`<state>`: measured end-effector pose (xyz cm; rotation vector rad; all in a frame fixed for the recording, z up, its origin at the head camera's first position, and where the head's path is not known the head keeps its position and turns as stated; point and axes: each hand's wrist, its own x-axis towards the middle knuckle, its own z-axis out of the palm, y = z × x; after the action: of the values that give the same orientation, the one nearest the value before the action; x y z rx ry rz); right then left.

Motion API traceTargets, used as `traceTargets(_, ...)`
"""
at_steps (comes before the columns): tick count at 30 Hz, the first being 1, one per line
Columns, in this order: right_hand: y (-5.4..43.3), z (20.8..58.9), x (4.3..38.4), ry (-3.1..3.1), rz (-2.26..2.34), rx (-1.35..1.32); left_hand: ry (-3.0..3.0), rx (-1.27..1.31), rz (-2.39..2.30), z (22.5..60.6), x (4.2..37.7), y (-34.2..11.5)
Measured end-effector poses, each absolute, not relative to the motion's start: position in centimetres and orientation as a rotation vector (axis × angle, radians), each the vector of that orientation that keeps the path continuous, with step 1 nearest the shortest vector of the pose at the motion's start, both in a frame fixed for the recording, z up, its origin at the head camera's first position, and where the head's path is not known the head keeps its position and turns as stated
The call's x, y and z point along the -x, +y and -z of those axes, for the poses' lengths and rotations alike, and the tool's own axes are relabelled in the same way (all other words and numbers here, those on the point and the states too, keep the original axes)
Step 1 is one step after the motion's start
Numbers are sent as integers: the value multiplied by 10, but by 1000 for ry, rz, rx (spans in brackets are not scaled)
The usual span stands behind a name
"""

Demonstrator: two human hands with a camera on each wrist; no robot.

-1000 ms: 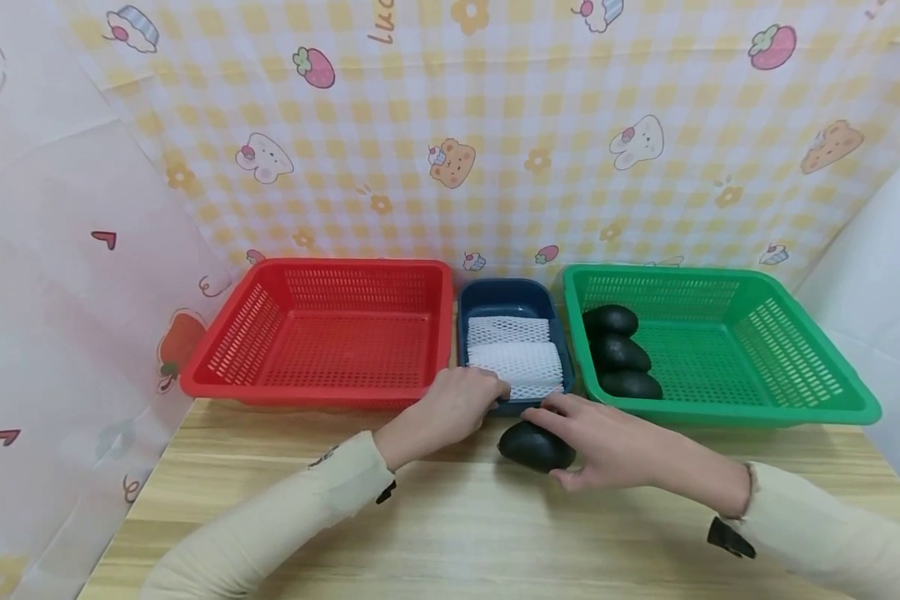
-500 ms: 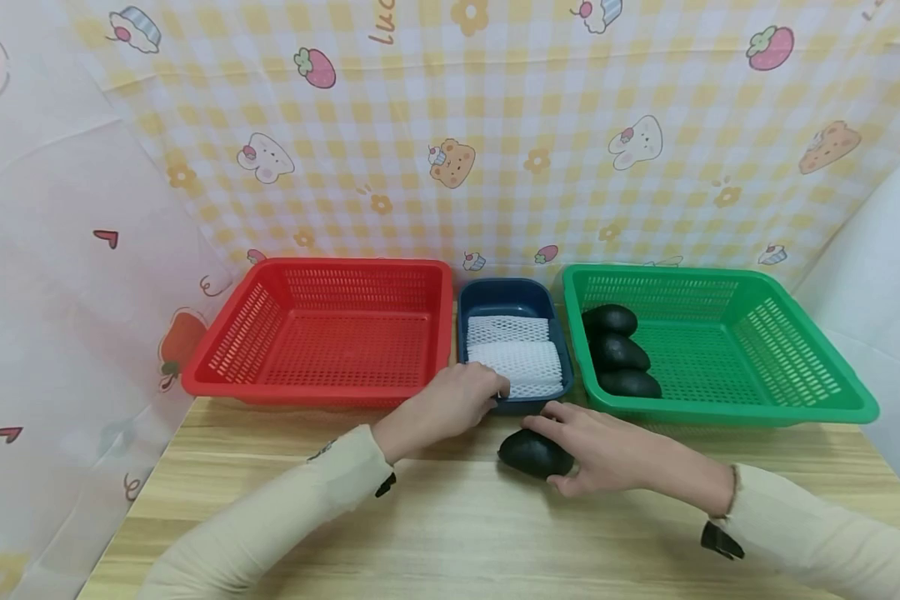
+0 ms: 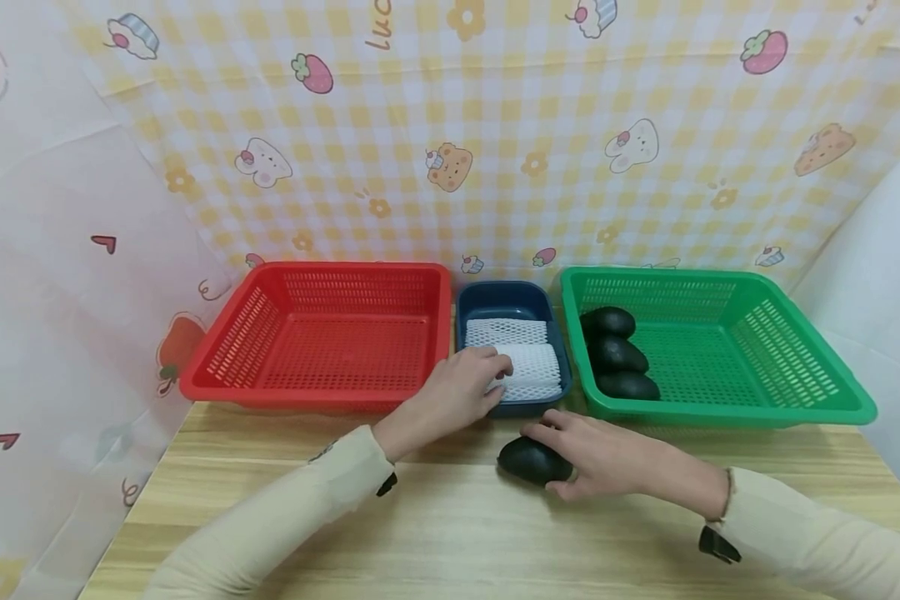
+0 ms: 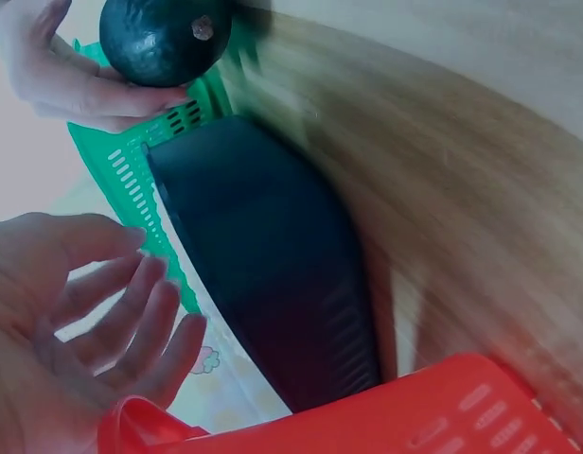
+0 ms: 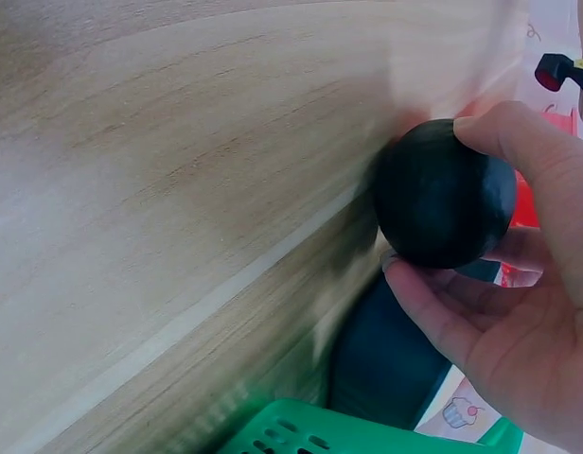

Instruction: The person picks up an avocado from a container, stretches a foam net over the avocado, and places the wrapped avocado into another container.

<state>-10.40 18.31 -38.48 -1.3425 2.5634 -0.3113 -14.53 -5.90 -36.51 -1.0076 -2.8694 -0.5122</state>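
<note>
My right hand (image 3: 607, 454) holds a dark avocado (image 3: 532, 461) low over the wooden table, thumb and fingers around its sides. In the left wrist view, the round end of this avocado (image 4: 164, 38) shows a pale stem scar. My left hand (image 3: 453, 387) hovers at the near left part of a navy blue bin (image 3: 506, 292), its fingers loosely bent and holding nothing. White foam net sleeves (image 3: 528, 362) lie in that bin, partly hidden by the left hand. From the right wrist view, the thumb and fingertips press opposite sides of the avocado (image 5: 443, 194).
A red basket (image 3: 315, 395) stands left of the bin. Right of it is a green basket (image 3: 742, 414) with three more avocados (image 3: 618, 354) along its left side. A checked cloth (image 3: 390, 108) hangs behind them. The wooden table (image 3: 450, 533) stretches in front.
My left hand has risen slightly from the bin's near rim toward the foam sleeves, its fingers loosening. The right hand stays on the avocado, almost in the same place.
</note>
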Motion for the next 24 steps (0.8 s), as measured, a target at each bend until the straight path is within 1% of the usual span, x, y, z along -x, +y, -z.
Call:
traceTargets(8, 183, 386, 105, 2552, 314, 1329, -2942, 861, 321, 363, 151, -50)
traceTargets(15, 184, 385, 105, 2548, 320, 1324, -3053, 821, 168, 361, 154, -43)
traceTargets(24, 183, 385, 107, 2543, 317, 1325, -3080, 788, 104, 363, 158, -39)
